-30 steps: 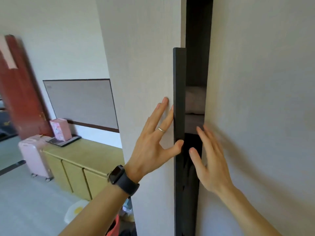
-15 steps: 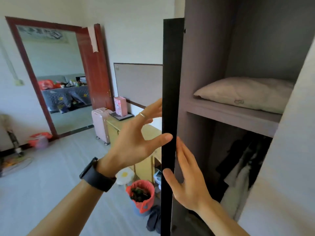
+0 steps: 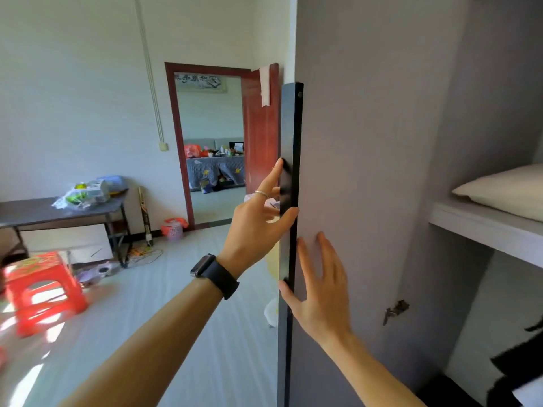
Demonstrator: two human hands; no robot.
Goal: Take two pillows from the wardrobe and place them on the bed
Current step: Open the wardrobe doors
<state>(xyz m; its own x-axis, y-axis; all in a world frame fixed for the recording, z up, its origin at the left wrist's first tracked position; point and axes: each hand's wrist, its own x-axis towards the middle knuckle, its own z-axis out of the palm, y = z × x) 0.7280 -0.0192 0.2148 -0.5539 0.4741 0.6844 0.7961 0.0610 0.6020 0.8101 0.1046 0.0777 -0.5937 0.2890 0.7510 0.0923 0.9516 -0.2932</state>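
Note:
A cream pillow point(image 3: 505, 190) lies on a grey shelf point(image 3: 470, 227) inside the open wardrobe at the right. The wardrobe door point(image 3: 352, 142) stands swung out, its grey inner face towards me, with a black handle strip point(image 3: 291, 127) along its edge. My left hand point(image 3: 258, 215), wearing a ring and a dark watch, rests straight fingers on the outer side of that strip, thumb against the edge. My right hand point(image 3: 320, 286) lies flat on the door's inner face just below. Only one pillow shows.
Dark clothes point(image 3: 517, 365) hang below the shelf, and a metal hinge point(image 3: 395, 311) sits on the wardrobe side. A red plastic stool point(image 3: 44, 289) and a grey table point(image 3: 44, 210) with bags stand at the left. A red-framed doorway point(image 3: 214, 142) opens at the back.
The wardrobe door has swung further open to the left with both hands on it. My view has turned left, so less of the pillow and shelf shows.

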